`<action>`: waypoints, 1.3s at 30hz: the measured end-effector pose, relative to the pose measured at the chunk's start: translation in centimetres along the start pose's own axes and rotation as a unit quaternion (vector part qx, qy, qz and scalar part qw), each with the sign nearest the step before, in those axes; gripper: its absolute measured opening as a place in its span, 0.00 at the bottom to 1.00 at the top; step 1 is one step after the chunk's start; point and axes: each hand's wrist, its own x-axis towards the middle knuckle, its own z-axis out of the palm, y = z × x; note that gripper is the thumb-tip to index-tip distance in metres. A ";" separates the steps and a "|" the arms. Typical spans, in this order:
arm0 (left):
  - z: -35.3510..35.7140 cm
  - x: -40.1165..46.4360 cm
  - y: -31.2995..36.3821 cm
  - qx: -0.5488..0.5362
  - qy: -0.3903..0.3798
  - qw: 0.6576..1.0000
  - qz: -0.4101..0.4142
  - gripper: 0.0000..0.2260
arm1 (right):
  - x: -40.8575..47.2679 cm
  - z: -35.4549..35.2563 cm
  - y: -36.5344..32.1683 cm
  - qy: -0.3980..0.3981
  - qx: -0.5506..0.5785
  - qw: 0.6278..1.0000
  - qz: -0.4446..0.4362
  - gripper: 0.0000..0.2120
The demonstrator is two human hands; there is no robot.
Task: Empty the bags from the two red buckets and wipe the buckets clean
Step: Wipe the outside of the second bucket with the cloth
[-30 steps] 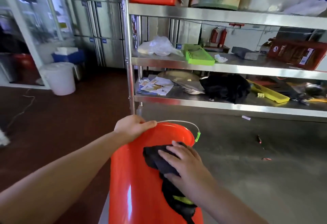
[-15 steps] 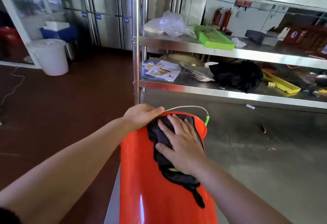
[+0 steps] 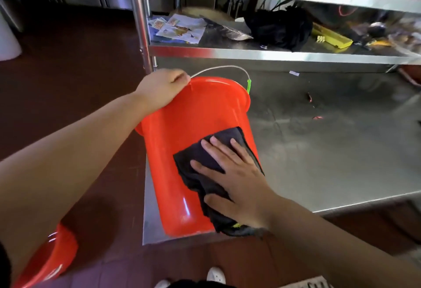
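— where was the red bucket (image 3: 193,151)?
— on its side at the steel table (image 3: 330,162) corner, i saw. left hand (image 3: 160,89) gripped its rim; right hand (image 3: 237,173), fingers spread, pressed the black cloth (image 3: 205,158) on its wall. bare tabletop lay rightward.

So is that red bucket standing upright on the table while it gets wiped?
No, the red bucket lies tilted on its side on the steel table, with the right hand pressing a black cloth against its wall.

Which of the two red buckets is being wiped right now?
The red bucket on the steel table, tipped on its side: the left hand grips its rim, the right hand presses a black cloth against it. The other red bucket sits untouched on the floor.
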 end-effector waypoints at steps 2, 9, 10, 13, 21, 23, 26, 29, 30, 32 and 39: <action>0.3 0.1 1.3 0.033 0.006 0.999 -0.022 0.15 | -1.8 0.5 -0.5 -0.008 -0.005 1.000 -0.020 0.28; 0.9 0.4 2.3 -0.037 0.021 0.992 -0.118 0.16 | -0.4 0.3 0.4 0.012 0.004 0.999 -0.031 0.28; 0.9 0.5 2.3 -0.030 0.021 0.993 -0.116 0.18 | 0.7 0.1 1.0 0.018 0.013 1.000 -0.019 0.28; 1.2 0.7 2.4 -0.016 0.014 0.995 -0.099 0.19 | 4.6 -0.8 3.2 0.048 0.046 0.997 0.039 0.27; 1.5 1.0 2.6 -0.017 0.023 0.995 -0.098 0.15 | 10.3 -1.7 7.4 0.085 0.115 0.979 0.146 0.26; 1.7 0.7 2.6 -0.034 0.025 0.993 -0.106 0.14 | 9.6 -1.4 6.7 0.082 0.098 0.981 0.145 0.27; 1.9 0.3 2.1 -0.070 0.031 0.989 -0.124 0.13 | 7.1 -0.8 4.8 0.067 0.059 0.989 0.113 0.28; 2.6 0.0 1.9 -0.090 0.098 0.984 -0.122 0.13 | 3.5 -0.4 3.2 0.054 0.066 0.993 0.087 0.28; 2.5 -0.1 2.2 -0.081 0.140 0.979 -0.126 0.16 | 2.3 -0.2 2.8 0.051 0.073 0.993 0.076 0.28; 2.3 -0.3 3.0 -0.003 0.200 0.976 -0.086 0.22 | 0.0 0.2 2.0 0.046 0.082 0.994 0.050 0.28; 0.9 0.5 5.9 -0.045 -0.014 0.993 -0.110 0.15 | -2.1 1.0 0.5 0.045 0.079 0.996 -0.002 0.29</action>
